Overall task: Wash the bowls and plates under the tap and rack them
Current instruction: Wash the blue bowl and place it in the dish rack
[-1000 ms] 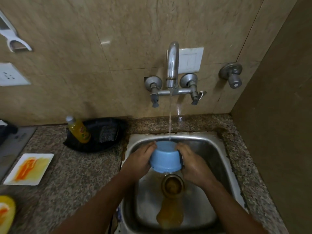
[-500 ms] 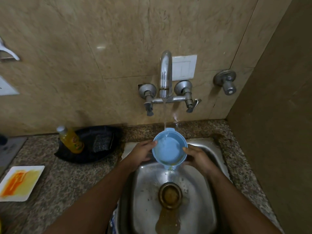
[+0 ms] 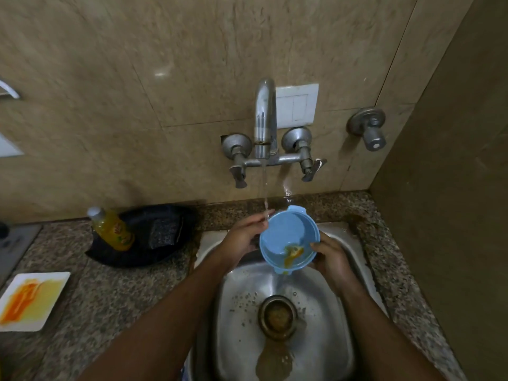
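Nearest the person, the stainless steel sink (image 3: 324,339) set into the speckled granite counter (image 3: 118,292) holds brownish water pooled over its round drain (image 3: 277,317). Above the sink's far edge, the left hand (image 3: 242,240) and right hand (image 3: 330,259) grasp opposite sides of a round light-blue plastic bowl (image 3: 286,235), tilted toward the person, with orange residue in its lower part spilling over the lip. Farther back, the chrome wall tap (image 3: 265,119) runs a thin stream onto the bowl's left rim; at the counter's left edge lies a white square plate (image 3: 30,301) smeared orange.
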